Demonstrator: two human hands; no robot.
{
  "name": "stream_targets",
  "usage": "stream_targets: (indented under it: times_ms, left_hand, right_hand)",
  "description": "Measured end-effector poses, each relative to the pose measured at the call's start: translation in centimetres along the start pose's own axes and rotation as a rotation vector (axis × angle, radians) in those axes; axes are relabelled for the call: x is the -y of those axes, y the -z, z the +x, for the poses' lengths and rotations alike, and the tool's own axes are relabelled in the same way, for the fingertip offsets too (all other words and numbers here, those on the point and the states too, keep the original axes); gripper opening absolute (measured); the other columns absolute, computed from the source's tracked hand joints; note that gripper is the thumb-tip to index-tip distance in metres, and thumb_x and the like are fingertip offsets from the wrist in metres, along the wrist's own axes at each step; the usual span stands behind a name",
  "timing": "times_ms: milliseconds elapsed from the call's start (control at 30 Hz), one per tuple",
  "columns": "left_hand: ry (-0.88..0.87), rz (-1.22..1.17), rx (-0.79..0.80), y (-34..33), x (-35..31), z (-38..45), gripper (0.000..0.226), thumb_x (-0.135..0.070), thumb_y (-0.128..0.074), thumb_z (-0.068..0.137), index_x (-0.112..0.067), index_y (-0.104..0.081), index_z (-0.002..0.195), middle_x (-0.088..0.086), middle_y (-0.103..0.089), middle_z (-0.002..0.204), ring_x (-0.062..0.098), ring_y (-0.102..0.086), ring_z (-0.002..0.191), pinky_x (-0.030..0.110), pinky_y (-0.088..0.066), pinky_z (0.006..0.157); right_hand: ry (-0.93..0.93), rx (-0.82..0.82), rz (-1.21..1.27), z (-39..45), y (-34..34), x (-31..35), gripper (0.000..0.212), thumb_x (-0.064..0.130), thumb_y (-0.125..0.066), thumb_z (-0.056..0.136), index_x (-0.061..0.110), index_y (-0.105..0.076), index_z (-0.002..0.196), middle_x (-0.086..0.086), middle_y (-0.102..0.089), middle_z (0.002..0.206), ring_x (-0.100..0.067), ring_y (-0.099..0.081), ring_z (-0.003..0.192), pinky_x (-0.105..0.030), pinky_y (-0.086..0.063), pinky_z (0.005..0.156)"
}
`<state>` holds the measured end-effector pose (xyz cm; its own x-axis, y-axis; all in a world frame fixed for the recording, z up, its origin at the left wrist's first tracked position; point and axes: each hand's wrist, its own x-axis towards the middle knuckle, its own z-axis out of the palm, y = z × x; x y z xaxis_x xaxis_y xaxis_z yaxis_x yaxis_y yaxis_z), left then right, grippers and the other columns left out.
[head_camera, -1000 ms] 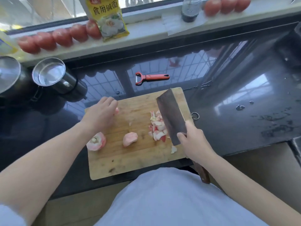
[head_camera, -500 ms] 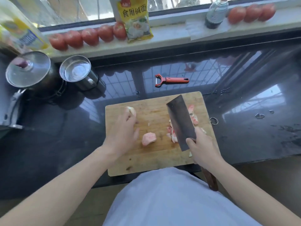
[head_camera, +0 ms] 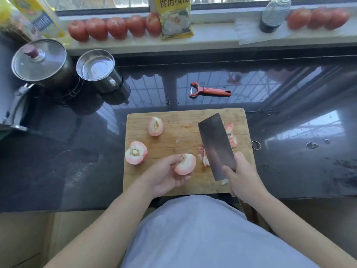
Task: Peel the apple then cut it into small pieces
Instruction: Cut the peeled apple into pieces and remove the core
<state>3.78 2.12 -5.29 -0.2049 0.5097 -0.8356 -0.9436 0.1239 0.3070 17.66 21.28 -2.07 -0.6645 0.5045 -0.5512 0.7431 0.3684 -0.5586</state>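
Observation:
A wooden cutting board (head_camera: 173, 186) lies on the dark counter in front of me. My left hand (head_camera: 166, 175) holds a peeled, pinkish apple piece (head_camera: 185, 164) just above the board's middle. My right hand (head_camera: 242, 176) grips a cleaver (head_camera: 215, 144) by the base of its wide dark blade, which points away from me. A pile of small cut apple pieces (head_camera: 230, 136) lies partly hidden behind the blade. An apple core chunk (head_camera: 135, 153) sits at the board's left edge. An apple quarter with a seed cavity (head_camera: 155, 126) rests farther back.
An orange peeler (head_camera: 209, 90) lies on the counter behind the board. Two steel pots (head_camera: 94, 68) stand at the back left. Tomatoes (head_camera: 116, 27), a yellow packet (head_camera: 174, 18) and a bottle (head_camera: 273, 14) line the window sill. A metal ring (head_camera: 256, 145) sits right of the board.
My left hand set a quarter down at the board's far left, came back toward me and picked up the middle apple piece. The cleaver stayed over the cut pile.

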Motion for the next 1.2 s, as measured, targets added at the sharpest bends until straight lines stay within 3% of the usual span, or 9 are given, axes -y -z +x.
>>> stream_targets:
  times_ms: [167,300,433,533,667,767,967,1067,1200]
  left_hand:
    - [-0.128,0.167,-0.09,-0.3,1.7,0.0,0.034,-0.025,-0.065,0.102,-0.014,-0.059,0.134,0.014,-0.07,0.124,0.025,-0.069,0.099,0.032,-0.058,0.072]
    - [-0.39,0.841,-0.296,0.6,2.7,0.1,0.053,-0.041,-0.078,0.09,-0.029,-0.06,0.138,-0.009,-0.057,0.124,0.005,-0.06,0.108,0.023,-0.055,0.092]
    - [-0.599,1.111,-0.373,1.9,3.7,1.3,0.043,-0.028,-0.076,0.091,-0.027,-0.064,0.133,-0.012,-0.06,0.119,0.01,-0.055,0.114,0.021,-0.038,0.093]
    - [-0.619,1.118,-0.462,2.5,4.7,1.9,0.029,-0.022,-0.07,0.091,-0.027,-0.07,0.12,-0.01,-0.064,0.113,0.01,-0.057,0.106,0.025,-0.041,0.087]
    - [-0.588,1.059,-0.488,2.6,6.1,2.1,0.039,-0.026,-0.073,0.09,-0.025,-0.067,0.129,-0.009,-0.063,0.112,0.005,-0.058,0.093,0.026,-0.048,0.086]
    - [-0.594,1.02,-0.474,2.8,6.3,2.2,0.052,-0.033,-0.073,0.09,-0.029,-0.059,0.14,-0.012,-0.064,0.118,0.006,-0.06,0.092,0.026,-0.051,0.087]
    - [-0.642,1.037,-0.471,2.8,6.3,2.6,0.039,-0.034,-0.069,0.096,-0.032,-0.064,0.134,-0.016,-0.066,0.129,0.005,-0.06,0.115,0.032,-0.049,0.103]
    - [-0.632,1.045,-0.505,2.8,6.3,2.8,0.035,-0.033,-0.071,0.093,-0.032,-0.067,0.128,-0.015,-0.066,0.123,0.008,-0.059,0.114,0.036,-0.048,0.101]
    - [-0.644,1.042,-0.51,2.7,6.4,2.8,0.032,-0.03,-0.072,0.093,-0.032,-0.067,0.124,-0.015,-0.065,0.119,0.007,-0.058,0.11,0.034,-0.049,0.098]
  right_hand:
    - [0.018,0.043,0.066,-0.5,0.4,0.2,0.007,0.022,-0.047,0.096,0.026,-0.042,0.093,-0.011,-0.055,0.066,-0.02,-0.052,0.042,-0.036,-0.046,0.044]
    - [0.013,0.118,0.192,-0.5,0.4,0.3,0.011,0.015,-0.046,0.099,0.014,-0.047,0.11,-0.015,-0.053,0.071,-0.019,-0.046,0.035,-0.023,-0.034,0.033]
    - [0.042,0.173,0.412,0.1,-1.2,-0.1,0.021,0.018,-0.043,0.105,0.031,-0.054,0.118,-0.005,-0.07,0.1,-0.03,-0.047,0.037,-0.03,-0.041,0.041]
    - [0.034,0.184,0.462,0.4,-3.0,-1.0,0.017,0.021,-0.043,0.106,0.027,-0.053,0.118,-0.007,-0.07,0.103,-0.029,-0.048,0.036,-0.032,-0.041,0.041]
    - [0.003,0.172,0.529,0.1,-5.1,-2.0,0.016,0.022,-0.043,0.106,0.03,-0.052,0.115,-0.003,-0.071,0.102,-0.029,-0.047,0.036,-0.033,-0.04,0.041]
    - [-0.013,0.154,0.517,0.3,-6.0,-2.3,0.011,0.026,-0.043,0.103,0.027,-0.05,0.111,-0.016,-0.067,0.1,-0.031,-0.049,0.036,-0.039,-0.041,0.041]
    - [-0.066,0.138,0.548,0.5,-6.1,-2.9,0.015,0.027,-0.044,0.102,0.029,-0.051,0.115,-0.014,-0.07,0.099,-0.03,-0.051,0.037,-0.04,-0.043,0.045]
    - [-0.085,0.153,0.605,0.4,-5.9,-2.9,0.021,0.023,-0.043,0.103,0.03,-0.051,0.121,-0.001,-0.069,0.111,-0.028,-0.049,0.037,-0.038,-0.043,0.047]
    - [-0.095,0.157,0.618,0.4,-5.7,-2.5,0.021,0.025,-0.044,0.104,0.029,-0.05,0.123,-0.001,-0.067,0.116,-0.026,-0.049,0.039,-0.034,-0.043,0.045]
